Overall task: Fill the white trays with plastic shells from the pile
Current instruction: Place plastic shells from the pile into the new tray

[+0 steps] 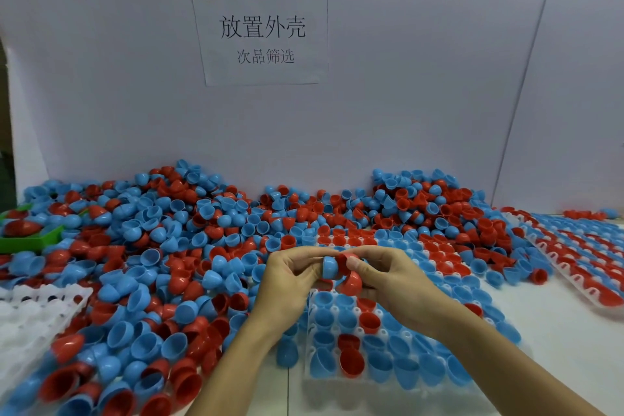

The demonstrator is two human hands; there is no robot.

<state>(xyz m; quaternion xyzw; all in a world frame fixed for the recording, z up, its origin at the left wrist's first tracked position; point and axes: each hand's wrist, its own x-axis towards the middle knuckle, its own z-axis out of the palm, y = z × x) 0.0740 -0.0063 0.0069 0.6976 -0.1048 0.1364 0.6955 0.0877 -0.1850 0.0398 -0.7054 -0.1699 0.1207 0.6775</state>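
Both hands are held together over the middle white tray (341, 378), above its far half. A blue shell (329, 267) is pinched in the curled fingers of the left hand (293, 275). A red shell (350, 282) is held in the right hand (383, 277), thumb on top, fingers curled under it. The two shells are touching at the fingertips; whether they are joined cannot be told.

The middle tray is mostly filled with blue shells, open side up, with a few red ones mixed in. Its far end is partly buried under the pile (175, 230).

The pile of loose red and blue shells is spread along the white wall (405, 78), from the left edge to past centre, and down the left side of the table (574, 348).

A second filled tray (574, 257) is seen at the right, in red and blue rows. An unfilled white tray (30, 321) is at the left edge, against the pile. A green bin (30, 240) is half buried at far left, with something red in it.

A paper sign (263, 34) with printed characters is fixed to the wall.
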